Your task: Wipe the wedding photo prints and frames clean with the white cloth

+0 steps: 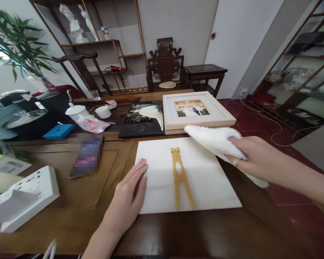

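Left hand [132, 192] lies flat and open on the board [207, 180], at its left edge on the desk [70, 201], gripping nothing. Right hand [250, 158] clutches a cloth [210, 138] over the far corner, beside the frame [170, 122]; it covers only that corner.

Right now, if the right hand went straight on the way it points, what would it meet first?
Probably the white frame: the right hand holds a cloth whose tip lies at its front edge. Depth is unclear.
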A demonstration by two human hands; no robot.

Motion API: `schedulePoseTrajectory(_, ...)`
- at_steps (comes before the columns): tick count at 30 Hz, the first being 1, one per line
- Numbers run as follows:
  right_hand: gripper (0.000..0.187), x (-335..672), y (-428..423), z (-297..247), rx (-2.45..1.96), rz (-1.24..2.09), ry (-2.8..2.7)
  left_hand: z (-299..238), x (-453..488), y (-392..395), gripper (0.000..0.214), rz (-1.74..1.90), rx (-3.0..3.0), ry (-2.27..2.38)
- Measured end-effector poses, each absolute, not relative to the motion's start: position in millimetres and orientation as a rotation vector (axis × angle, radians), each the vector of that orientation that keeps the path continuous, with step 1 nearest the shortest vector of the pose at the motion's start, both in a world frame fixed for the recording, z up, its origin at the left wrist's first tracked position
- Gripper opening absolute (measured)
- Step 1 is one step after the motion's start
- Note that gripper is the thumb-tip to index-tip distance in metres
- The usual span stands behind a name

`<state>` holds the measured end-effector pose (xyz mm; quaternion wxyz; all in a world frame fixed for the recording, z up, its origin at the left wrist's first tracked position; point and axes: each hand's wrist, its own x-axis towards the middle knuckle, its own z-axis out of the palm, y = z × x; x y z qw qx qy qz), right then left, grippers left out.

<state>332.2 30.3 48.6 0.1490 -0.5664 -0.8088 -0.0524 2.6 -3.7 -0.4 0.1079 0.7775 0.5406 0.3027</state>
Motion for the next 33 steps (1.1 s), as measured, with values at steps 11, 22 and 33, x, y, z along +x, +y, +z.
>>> schedulePoseTrajectory(11,0.03,319,8,25,-1.276,-0.487,-2.448,-1,3,-2,0.035,0.861,2.303,1.626)
schedulePoseTrajectory(22,0.023,283,22,12,-1.409,0.023,-2.559,-1,3,-3,0.035,0.858,2.315,1.625)
schedulePoseTrajectory(33,0.021,268,-22,20,-1.274,0.246,-2.574,0,4,-2,0.035,0.853,2.333,1.632)
